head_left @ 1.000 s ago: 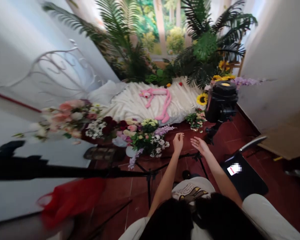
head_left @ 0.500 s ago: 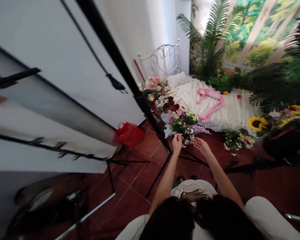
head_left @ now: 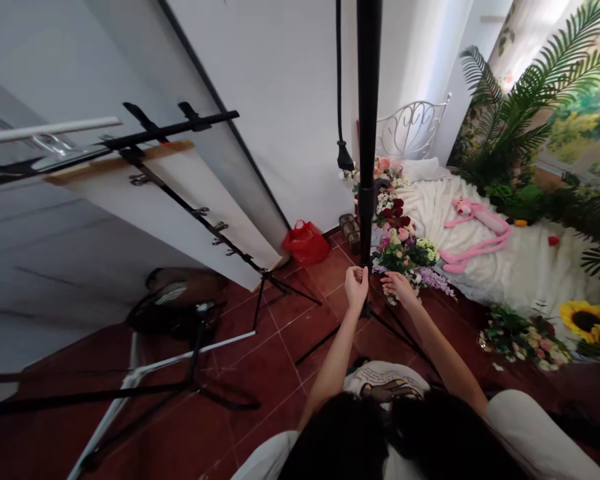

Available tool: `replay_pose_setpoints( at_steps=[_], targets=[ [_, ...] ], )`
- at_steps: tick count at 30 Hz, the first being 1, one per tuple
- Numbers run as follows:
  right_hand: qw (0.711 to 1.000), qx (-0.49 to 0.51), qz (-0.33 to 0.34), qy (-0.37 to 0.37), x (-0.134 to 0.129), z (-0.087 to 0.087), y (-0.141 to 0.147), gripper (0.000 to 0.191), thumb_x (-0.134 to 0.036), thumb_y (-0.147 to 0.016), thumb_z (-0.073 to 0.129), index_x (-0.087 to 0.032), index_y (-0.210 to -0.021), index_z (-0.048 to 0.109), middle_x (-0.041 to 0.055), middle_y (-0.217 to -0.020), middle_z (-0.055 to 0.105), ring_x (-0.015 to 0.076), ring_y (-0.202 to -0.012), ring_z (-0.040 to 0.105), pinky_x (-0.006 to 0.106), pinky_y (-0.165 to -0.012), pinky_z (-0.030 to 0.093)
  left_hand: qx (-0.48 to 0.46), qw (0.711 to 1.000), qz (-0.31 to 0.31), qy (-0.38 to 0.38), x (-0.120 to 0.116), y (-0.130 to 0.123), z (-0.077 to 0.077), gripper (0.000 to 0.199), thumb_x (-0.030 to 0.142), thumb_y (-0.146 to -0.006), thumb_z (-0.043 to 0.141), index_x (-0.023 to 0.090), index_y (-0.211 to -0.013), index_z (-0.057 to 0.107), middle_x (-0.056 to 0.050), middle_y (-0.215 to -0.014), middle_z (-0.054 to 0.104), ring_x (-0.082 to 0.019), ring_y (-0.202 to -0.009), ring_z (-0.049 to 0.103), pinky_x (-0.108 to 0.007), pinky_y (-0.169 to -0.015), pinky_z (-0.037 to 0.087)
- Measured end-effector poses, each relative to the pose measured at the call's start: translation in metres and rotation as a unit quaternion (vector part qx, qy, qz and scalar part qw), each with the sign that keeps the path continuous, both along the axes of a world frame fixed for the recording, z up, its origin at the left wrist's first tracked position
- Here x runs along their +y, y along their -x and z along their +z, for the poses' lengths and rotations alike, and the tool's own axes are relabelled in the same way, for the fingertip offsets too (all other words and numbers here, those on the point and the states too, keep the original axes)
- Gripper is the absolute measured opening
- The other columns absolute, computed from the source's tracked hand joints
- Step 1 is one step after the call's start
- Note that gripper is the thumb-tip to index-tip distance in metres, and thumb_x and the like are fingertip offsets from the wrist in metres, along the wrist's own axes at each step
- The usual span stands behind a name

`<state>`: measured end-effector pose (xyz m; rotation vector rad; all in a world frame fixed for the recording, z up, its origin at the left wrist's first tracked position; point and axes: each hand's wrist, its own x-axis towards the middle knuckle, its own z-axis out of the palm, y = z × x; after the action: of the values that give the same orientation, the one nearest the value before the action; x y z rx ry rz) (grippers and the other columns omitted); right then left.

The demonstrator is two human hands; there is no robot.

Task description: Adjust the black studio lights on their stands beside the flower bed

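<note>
My left hand [head_left: 357,289] is held out in front of me with its fingers curled in towards the thumb; whatever may be between them is too small or hidden to make out. In the view it overlaps the lower part of a black stand pole [head_left: 367,120], and I cannot tell whether it touches it. A short gap to the right, my right hand [head_left: 399,288] has its fingers loosely stretched and apart, with nothing seen in it. Behind it lie artificial flowers [head_left: 403,250], pink, white, dark red and lilac. A black power plug [head_left: 345,157] hangs on its cable left of the pole.
A red plastic bag [head_left: 307,242] sits on the tiled floor [head_left: 310,333] by the wall. Clips line a backdrop stand [head_left: 200,212] on the left. To the right are a pink plush toy [head_left: 480,230] on a white blanket [head_left: 430,193], a sunflower [head_left: 587,321] and palm fronds [head_left: 545,87].
My view has turned left, so the pole, bed and flowers sit farther right and the pole looks upright. Both hands keep nearly the same pose in front of me.
</note>
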<state>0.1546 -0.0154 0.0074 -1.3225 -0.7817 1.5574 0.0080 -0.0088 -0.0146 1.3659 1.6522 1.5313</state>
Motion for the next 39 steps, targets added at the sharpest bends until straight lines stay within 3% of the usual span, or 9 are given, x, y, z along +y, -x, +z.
replay_pose_setpoints(
  at_steps=[5, 9, 14, 20, 25, 28, 31, 34, 39],
  targets=[
    [0.966, -0.213, 0.141, -0.048, 0.082, 0.031, 0.009, 0.018, -0.019, -0.086, 0.049, -0.017, -0.102, 0.056, -0.0022, -0.067, 0.061, 0.0058, -0.047, 0.05, 0.016, -0.047, 0.047, 0.02, 0.998, -0.032, -0.042, 0.017, -0.005, 0.011, 0.042, 0.047, -0.089, 0.04, 0.018, -0.118, 0.047, -0.012, -0.117, 0.054, -0.018, -0.11, 0.052, -0.035, -0.097, 0.04],
    [0.906, -0.226, 0.358, 0.016, 0.131, 0.058, 0.006, 0.016, -0.012, -0.075, 0.059, -0.014, -0.089, 0.066, 0.0023, -0.067, 0.066, 0.012, -0.059, 0.061, 0.023, -0.062, 0.054, 0.022, 0.997, -0.072, -0.011, 0.027, -0.009, 0.011, 0.042, 0.046, -0.093, 0.028, 0.017, -0.119, 0.046, -0.012, -0.117, 0.056, -0.019, -0.112, 0.052, -0.036, -0.098, 0.04],
    [0.837, -0.208, 0.502, 0.065, 0.16, 0.073, -0.004, 0.024, -0.011, -0.063, 0.069, -0.015, -0.087, 0.069, 0.0038, -0.08, 0.072, 0.0174, -0.079, 0.067, 0.029, -0.076, 0.053, 0.062, 0.995, -0.075, 0.01, 0.026, -0.005, 0.014, 0.042, 0.045, -0.093, 0.03, 0.018, -0.119, 0.046, -0.012, -0.115, 0.058, -0.02, -0.109, 0.055, -0.035, -0.093, 0.043],
    [0.75, -0.385, 0.518, -0.145, 0.164, 0.075, 0.001, 0.029, -0.008, -0.059, 0.071, -0.017, -0.086, 0.07, 0.0007, -0.069, 0.071, 0.0178, -0.069, 0.066, 0.026, -0.069, 0.051, 0.111, 0.992, -0.061, 0.019, 0.025, -0.001, 0.018, 0.039, 0.044, -0.092, 0.033, 0.018, -0.117, 0.048, -0.013, -0.112, 0.06, -0.022, -0.102, 0.059, -0.035, -0.087, 0.046],
    [0.663, -0.519, 0.351, -0.411, 0.114, 0.042, -0.006, 0.03, -0.008, -0.075, 0.053, -0.014, -0.103, 0.062, 0.0113, -0.099, 0.069, 0.023, -0.098, 0.063, 0.035, -0.087, 0.048, 0.124, 0.991, -0.053, 0.015, 0.026, -0.002, 0.015, 0.041, 0.044, -0.093, 0.031, 0.017, -0.117, 0.049, -0.013, -0.113, 0.06, -0.022, -0.105, 0.058, -0.036, -0.087, 0.047],
    [0.682, -0.492, 0.254, -0.478, 0.086, 0.026, -0.009, 0.031, -0.012, -0.082, 0.045, -0.017, -0.109, 0.058, 0.012, -0.11, 0.065, 0.0223, -0.111, 0.056, 0.041, -0.098, 0.042, 0.123, 0.991, -0.051, 0.007, 0.026, -0.001, 0.013, 0.041, 0.045, -0.092, 0.032, 0.017, -0.118, 0.048, -0.013, -0.115, 0.059, -0.022, -0.107, 0.057, -0.036, -0.089, 0.046],
    [0.754, -0.411, 0.205, -0.469, 0.072, 0.036, 0.005, 0.03, -0.023, -0.08, 0.054, -0.02, -0.11, 0.054, 0.0089, -0.103, 0.066, 0.0226, -0.104, 0.059, 0.042, -0.096, 0.044, 0.12, 0.991, -0.057, 0.001, 0.027, 0.0, 0.008, 0.04, 0.043, -0.092, 0.032, 0.018, -0.119, 0.048, -0.012, -0.116, 0.059, -0.022, -0.108, 0.057, -0.036, -0.089, 0.046],
    [0.834, -0.272, 0.173, -0.448, 0.068, 0.07, 0.034, 0.045, -0.036, -0.078, 0.06, -0.021, -0.118, 0.046, 0.0079, -0.109, 0.064, 0.0202, -0.101, 0.061, 0.038, -0.093, 0.048, 0.125, 0.991, -0.054, -0.001, 0.028, -0.001, 0.004, 0.04, 0.041, -0.093, 0.031, 0.018, -0.121, 0.047, -0.013, -0.118, 0.058, -0.022, -0.11, 0.056, -0.036, -0.091, 0.045],
    [0.887, -0.135, 0.119, -0.425, 0.082, 0.137, 0.073, 0.052, -0.05, -0.077, 0.06, -0.021, -0.118, 0.045, 0.0065, -0.106, 0.063, 0.0184, -0.1, 0.06, 0.038, -0.095, 0.046, 0.125, 0.991, -0.046, 0.016, 0.029, -0.002, 0.003, 0.044, 0.044, -0.092, 0.032, 0.016, -0.122, 0.046, -0.015, -0.121, 0.057, -0.023, -0.114, 0.054, -0.039, -0.095, 0.043]
  ],
)
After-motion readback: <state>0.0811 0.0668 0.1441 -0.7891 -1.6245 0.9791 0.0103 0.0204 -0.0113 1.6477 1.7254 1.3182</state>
